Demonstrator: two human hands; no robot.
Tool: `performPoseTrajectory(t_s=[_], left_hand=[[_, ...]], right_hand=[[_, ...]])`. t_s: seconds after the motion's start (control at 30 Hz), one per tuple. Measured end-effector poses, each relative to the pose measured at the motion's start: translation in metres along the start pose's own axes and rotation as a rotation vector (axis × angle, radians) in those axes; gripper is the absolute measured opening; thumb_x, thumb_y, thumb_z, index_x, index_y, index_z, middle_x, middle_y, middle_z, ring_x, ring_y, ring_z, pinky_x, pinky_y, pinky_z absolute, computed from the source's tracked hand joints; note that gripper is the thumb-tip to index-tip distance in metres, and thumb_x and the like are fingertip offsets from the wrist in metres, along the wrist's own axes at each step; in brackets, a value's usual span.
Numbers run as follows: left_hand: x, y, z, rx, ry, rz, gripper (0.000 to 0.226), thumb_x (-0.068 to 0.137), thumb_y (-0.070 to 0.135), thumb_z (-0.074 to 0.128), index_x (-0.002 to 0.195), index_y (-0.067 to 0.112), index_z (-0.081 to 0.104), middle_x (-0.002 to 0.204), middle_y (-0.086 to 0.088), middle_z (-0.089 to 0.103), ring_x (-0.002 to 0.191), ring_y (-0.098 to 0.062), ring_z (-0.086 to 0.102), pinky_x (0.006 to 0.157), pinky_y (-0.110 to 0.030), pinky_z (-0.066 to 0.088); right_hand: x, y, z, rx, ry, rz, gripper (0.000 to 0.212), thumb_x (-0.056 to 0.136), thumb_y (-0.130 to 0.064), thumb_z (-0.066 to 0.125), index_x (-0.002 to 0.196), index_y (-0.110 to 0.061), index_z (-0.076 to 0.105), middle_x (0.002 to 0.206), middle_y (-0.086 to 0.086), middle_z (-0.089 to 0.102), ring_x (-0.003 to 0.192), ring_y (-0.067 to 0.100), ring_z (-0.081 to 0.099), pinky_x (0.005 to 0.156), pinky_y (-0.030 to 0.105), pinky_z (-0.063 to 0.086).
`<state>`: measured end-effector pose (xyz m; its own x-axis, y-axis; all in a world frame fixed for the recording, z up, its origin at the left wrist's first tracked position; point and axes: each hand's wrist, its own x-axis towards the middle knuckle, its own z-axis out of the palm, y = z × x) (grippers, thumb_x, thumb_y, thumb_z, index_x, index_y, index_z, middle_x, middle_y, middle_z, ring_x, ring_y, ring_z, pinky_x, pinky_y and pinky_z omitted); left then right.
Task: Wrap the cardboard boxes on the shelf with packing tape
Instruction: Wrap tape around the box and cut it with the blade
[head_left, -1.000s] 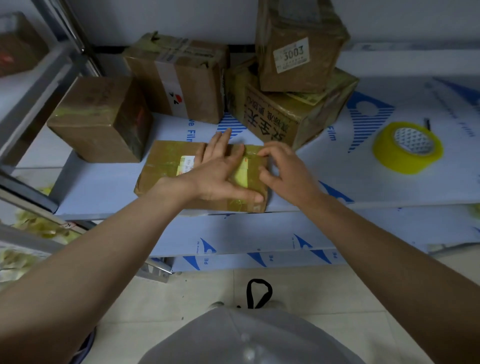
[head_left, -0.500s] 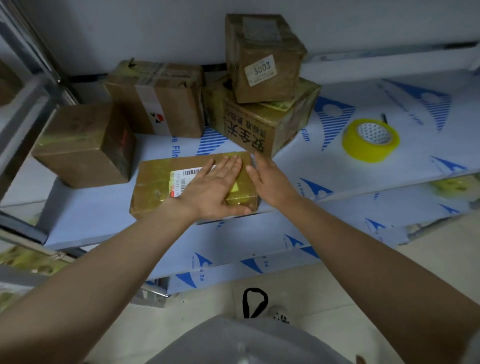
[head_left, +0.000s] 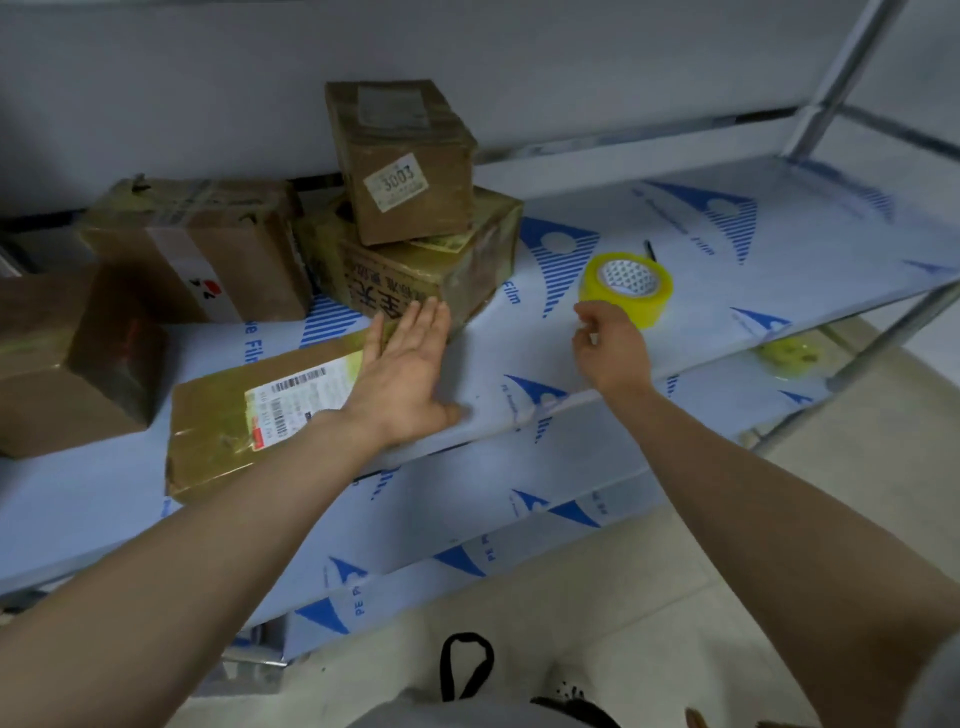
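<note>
Left hand (head_left: 405, 374) flat, palm down, fingers straight and together. It rests on the right end of the flat box (head_left: 249, 415) and holds nothing. Fingertips reach up to the front of the printed box (head_left: 410, 270); can't tell if they touch it.

Flat box lies at the front edge of the shelf (head_left: 727, 291), label up, glossy tape over its top. Its right end is hidden under the left hand and wrist.

Right hand (head_left: 613, 348) half open, fingers loosely curled, nothing in it. It hangs over the shelf, well apart from the flat box.

Tape roll (head_left: 626, 288), yellow, lies flat on the shelf just beyond and right of the right hand. Fingertips are close to its near-left edge; contact unclear. The roll is well apart from the left hand.

Other boxes:
- Small box (head_left: 405, 161) with a "3003" sticker sits on top of the printed box, turned a bit.
- Back box (head_left: 208, 244) stands left of that stack against the wall, a pale strip down its front.
- Dark box (head_left: 67, 364) is at far left, just left of the flat box.

Shelf surface is white film with blue triangle prints. A second yellow roll (head_left: 789, 353) lies on the lower shelf (head_left: 467, 519), below right. A black strap loop (head_left: 465, 665) is at the bottom centre, over the tiled floor (head_left: 623, 597).
</note>
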<state>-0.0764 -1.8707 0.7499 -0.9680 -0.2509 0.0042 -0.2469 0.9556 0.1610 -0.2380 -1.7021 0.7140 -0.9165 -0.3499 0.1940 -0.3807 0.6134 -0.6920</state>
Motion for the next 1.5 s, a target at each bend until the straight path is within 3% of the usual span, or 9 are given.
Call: performPoseTrajectory(t_s=[0.23,0.43,0.63,0.77,0.87,0.97,1.1,1.3,1.5], left_hand=[[0.033,0.059,-0.001,-0.027,0.082,-0.059,0.086,0.086,0.039,0.06,0.153,0.015,0.01,0.16,0.0,0.008,0.147,-0.013,0.003,0.116,-0.038,-0.01],[0.042,0.084,0.008,-0.13,0.103,-0.202,0.071,0.087,0.033,0.061,0.148,0.017,0.03,0.155,-0.005,0.026,0.143,-0.021,0.022,0.117,-0.036,0.008],[0.045,0.102,0.01,-0.641,0.153,-0.429,0.058,0.09,0.017,0.062,0.144,0.015,0.039,0.146,-0.003,0.043,0.129,-0.021,0.044,0.1,-0.022,0.034],[0.057,0.116,0.004,-1.147,0.135,-0.547,0.048,0.09,0.009,0.06,0.137,0.009,0.047,0.131,-0.005,0.054,0.121,-0.02,0.051,0.102,-0.029,0.041],[0.058,0.121,-0.007,-1.455,0.081,-0.574,0.012,0.093,0.015,0.051,0.1,0.011,0.059,0.107,-0.01,0.065,0.1,-0.023,0.06,0.088,-0.033,0.047],[0.051,0.114,-0.02,-1.677,-0.039,-0.432,0.017,0.092,0.026,0.046,0.09,0.013,0.057,0.079,-0.002,0.064,0.075,-0.016,0.059,0.073,-0.029,0.046],[0.035,0.095,-0.037,-1.834,-0.046,-0.284,0.034,0.079,0.021,0.061,0.11,0.007,0.064,0.093,-0.006,0.065,0.084,-0.017,0.061,0.079,-0.028,0.052],[0.001,0.062,-0.046,-1.898,-0.082,-0.125,0.054,0.069,0.002,0.063,0.122,-0.001,0.056,0.103,-0.013,0.068,0.088,-0.018,0.068,0.083,-0.027,0.055],[-0.017,0.019,-0.061,-1.51,-0.006,-0.082,0.066,0.059,0.007,0.068,0.123,0.018,0.058,0.104,-0.002,0.067,0.099,-0.015,0.061,0.088,-0.029,0.047]], right_hand=[[0.071,0.067,-0.04,-0.435,-0.186,-0.036,0.074,0.09,-0.015,0.06,0.149,-0.006,0.016,0.156,0.015,0.018,0.143,0.03,0.017,0.116,0.04,0.02],[0.11,0.089,-0.04,-0.751,-0.308,-0.251,0.058,0.086,-0.027,0.062,0.139,-0.012,0.043,0.14,0.016,0.045,0.133,0.034,0.033,0.111,0.037,0.024],[0.077,0.098,-0.044,-0.206,-0.249,-0.242,0.045,0.078,-0.017,0.074,0.12,-0.006,0.062,0.124,0.019,0.058,0.117,0.035,0.05,0.092,0.035,0.04],[0.024,0.085,-0.06,0.173,-0.157,-0.287,0.035,0.072,-0.01,0.08,0.1,0.002,0.063,0.102,0.013,0.059,0.093,0.021,0.052,0.069,0.014,0.035],[-0.008,0.068,-0.071,0.253,-0.138,-0.392,0.033,0.069,-0.012,0.082,0.092,-0.001,0.062,0.095,0.005,0.057,0.087,0.018,0.052,0.071,0.005,0.036],[-0.032,0.048,-0.072,0.257,-0.094,-0.51,0.039,0.07,-0.029,0.078,0.093,-0.002,0.062,0.095,0.005,0.058,0.087,0.012,0.051,0.076,0.002,0.036],[-0.053,0.025,-0.058,0.205,-0.053,-0.682,0.033,0.075,-0.035,0.065,0.099,-0.016,0.051,0.098,0.004,0.056,0.093,0.014,0.048,0.082,0.002,0.035],[-0.081,-0.023,-0.028,0.309,-0.175,-0.564,0.047,0.079,-0.039,0.064,0.115,-0.009,0.057,0.124,-0.002,0.049,0.111,0.022,0.052,0.086,0.031,0.048],[-0.108,-0.07,-0.011,0.465,-0.283,-0.377,0.015,0.079,-0.035,0.065,0.09,-0.028,0.055,0.068,-0.018,0.057,0.067,-0.005,0.055,0.061,0.009,0.041]])
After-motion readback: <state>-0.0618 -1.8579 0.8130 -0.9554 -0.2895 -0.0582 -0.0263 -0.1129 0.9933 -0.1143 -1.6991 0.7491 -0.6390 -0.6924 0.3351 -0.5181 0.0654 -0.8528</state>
